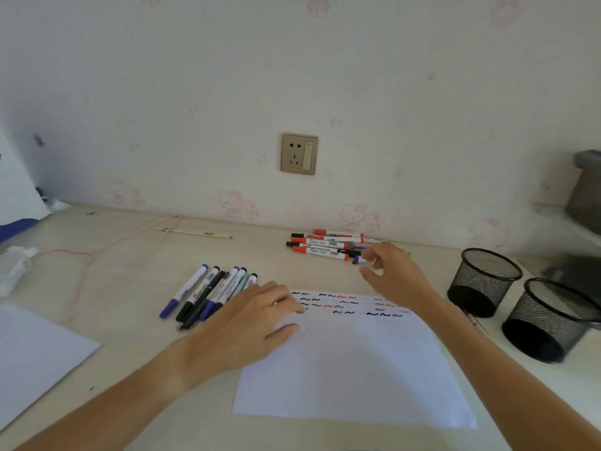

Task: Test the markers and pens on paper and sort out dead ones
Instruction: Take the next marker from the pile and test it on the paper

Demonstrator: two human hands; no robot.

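A white paper sheet (351, 369) lies on the desk with rows of short test squiggles (344, 305) in black, blue and red along its top. My left hand (253, 323) rests flat on the sheet's upper left corner with straight fingers. Left of it lies a fanned group of blue and black capped markers (208, 292). At the back, near the wall, is a pile of red and black capped markers (325, 244). My right hand (393, 275) hovers at that pile's right end, fingers loosely curled, thumb apart, fingertips by a blue-tipped pen (357, 259).
Two black mesh pen cups (484, 281) (553, 320) stand at the right. A second white sheet (35, 356) lies at the left edge. A wooden ruler (195, 234) and a pink cord (107, 249) lie at the back left, crumpled tissue (14, 265) further left.
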